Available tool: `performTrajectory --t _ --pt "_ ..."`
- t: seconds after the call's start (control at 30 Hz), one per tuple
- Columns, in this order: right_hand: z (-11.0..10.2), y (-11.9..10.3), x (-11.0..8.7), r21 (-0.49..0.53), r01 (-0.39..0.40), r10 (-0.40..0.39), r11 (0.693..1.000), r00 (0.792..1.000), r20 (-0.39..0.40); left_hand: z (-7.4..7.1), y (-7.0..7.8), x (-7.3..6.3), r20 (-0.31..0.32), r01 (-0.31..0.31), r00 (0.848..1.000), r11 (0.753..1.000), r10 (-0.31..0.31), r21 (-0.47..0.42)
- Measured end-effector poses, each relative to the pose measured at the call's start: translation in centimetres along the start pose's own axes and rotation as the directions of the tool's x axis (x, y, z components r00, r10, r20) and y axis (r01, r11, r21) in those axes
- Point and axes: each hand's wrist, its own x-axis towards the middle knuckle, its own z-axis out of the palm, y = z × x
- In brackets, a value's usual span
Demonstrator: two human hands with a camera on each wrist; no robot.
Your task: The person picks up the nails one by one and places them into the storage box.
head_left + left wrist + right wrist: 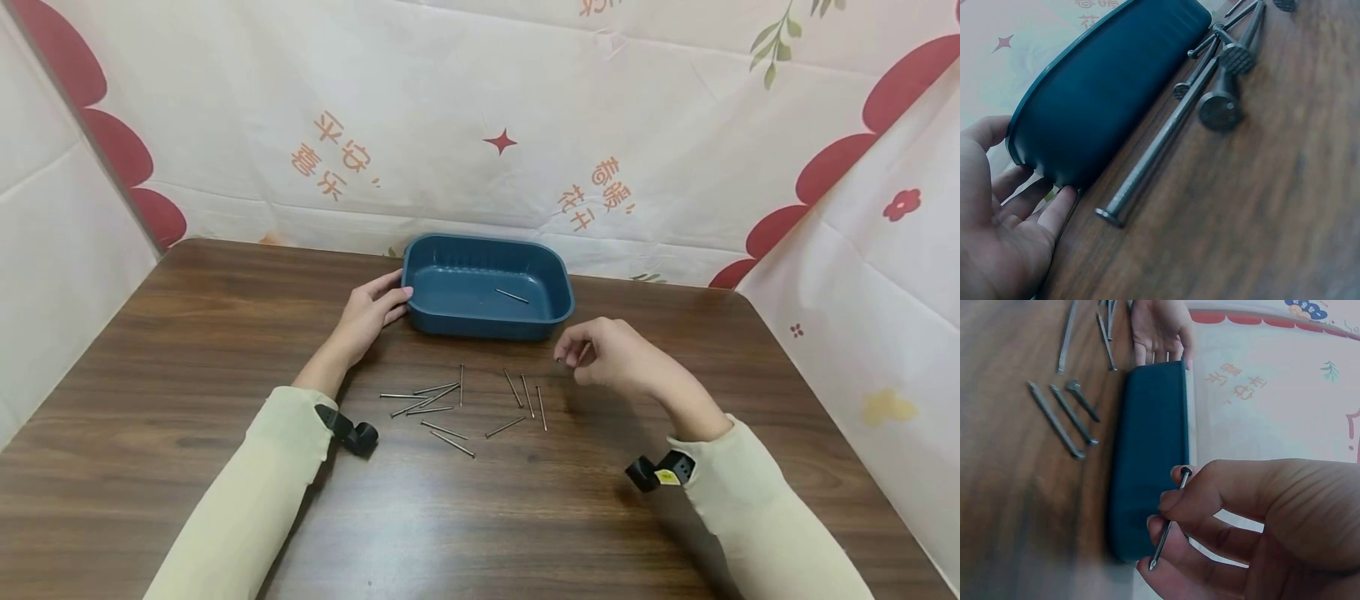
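Note:
My left hand (363, 321) grips the left end of a blue plastic tray (480, 327), its thumb at the rim and the other fingers against the end wall lower down. Just off the tray's front right corner, my right hand (617, 357) is raised over the table. Between its thumb and fingers it pinches a metal nail (1163, 540), with the head by the thumb side and the point slanting down in the right wrist view. One nail (512, 295) lies on the tray's floor.
Several loose nails lie on the brown wooden table (420, 525) in front of the tray. To the left is a crossed cluster with a nail (452, 444) nearest me; a smaller group with a nail (542, 408) lies to the right. A printed cloth (465, 100) hangs behind.

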Motion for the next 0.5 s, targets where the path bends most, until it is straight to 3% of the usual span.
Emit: performTrajectory --t 0.2,0.5 --pt "-1.9 -1.1 0.9 -0.035 0.026 -0.026 0.999 1.0 0.017 0.0 0.0 0.1 0.002 0.0 1.0 1.0 0.0 0.011" --pt "-4.3 -2.2 3.0 0.029 0.019 -0.02 0.999 0.998 0.064 -0.1 -0.1 0.1 0.001 -0.005 1.0 1.0 0.005 0.007"
